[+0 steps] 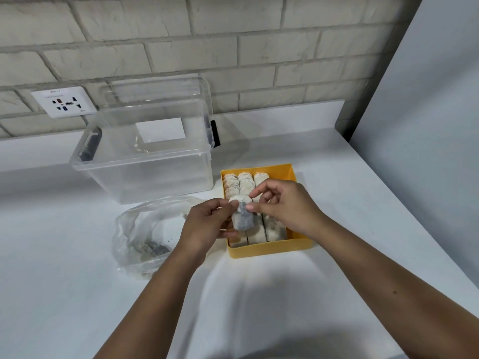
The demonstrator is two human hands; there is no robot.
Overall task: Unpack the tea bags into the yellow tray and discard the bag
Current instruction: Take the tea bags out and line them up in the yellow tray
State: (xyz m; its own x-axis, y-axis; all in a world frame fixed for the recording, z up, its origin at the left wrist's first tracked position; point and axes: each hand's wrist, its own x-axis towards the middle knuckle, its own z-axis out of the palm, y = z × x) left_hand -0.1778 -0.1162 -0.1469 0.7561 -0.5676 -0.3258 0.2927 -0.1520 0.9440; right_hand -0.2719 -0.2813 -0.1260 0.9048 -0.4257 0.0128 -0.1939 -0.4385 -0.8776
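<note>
On the near white worktop (77,294) both forearms reach forward. Just above the near-left corner of the yellow tray (269,251), the left hand (207,224) and right hand (282,206) together pinch one tea bag (242,216) near its top, so it hangs upright. Packed tea bags (243,182) already stand in rows in the tray. To place this one well, keep it upright, lower it into the near-left row, and let go only once it leans on its neighbours. Left of the tray lies the plastic bag (140,229), apparently with a few bags still inside. Farther back stands a clear storage box (145,172), its lid propped behind, and a wall socket (63,101).
</note>
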